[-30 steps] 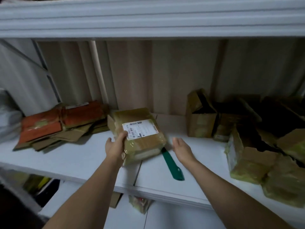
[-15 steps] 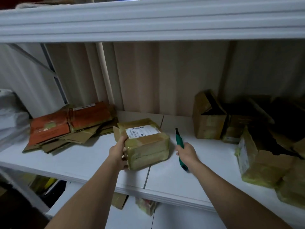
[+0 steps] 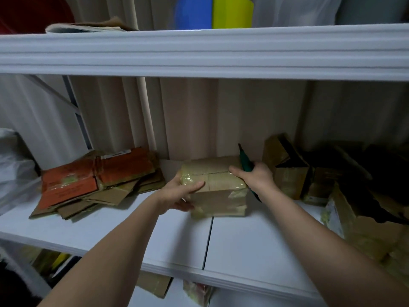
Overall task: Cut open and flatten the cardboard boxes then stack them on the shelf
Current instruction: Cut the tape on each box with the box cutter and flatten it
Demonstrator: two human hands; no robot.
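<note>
Shelf (image 3: 254, 244) surface: white, two panels w/ seam running front to back under the box. Open room lies in front of the box out to the front edge, and between the box and the flattened stack (image 3: 97, 180) at L. Upper shelf edge (image 3: 199, 52) overhangs the work area. Opened boxes (image 3: 294, 171) crowd the R side, near the R hand.

Taped box (image 3: 215, 187): sits mid-shelf, brown cardboard, glossy tape over top seam and corners, closed.

L hand (image 3: 179, 196): grip clamped on box's L end, thumb on top, fingers on the near side. R hand (image 3: 254, 176): grip clamped on green cutter (image 3: 245, 160), tip pointing up/away; forefinger rests on box top at R end.
</note>
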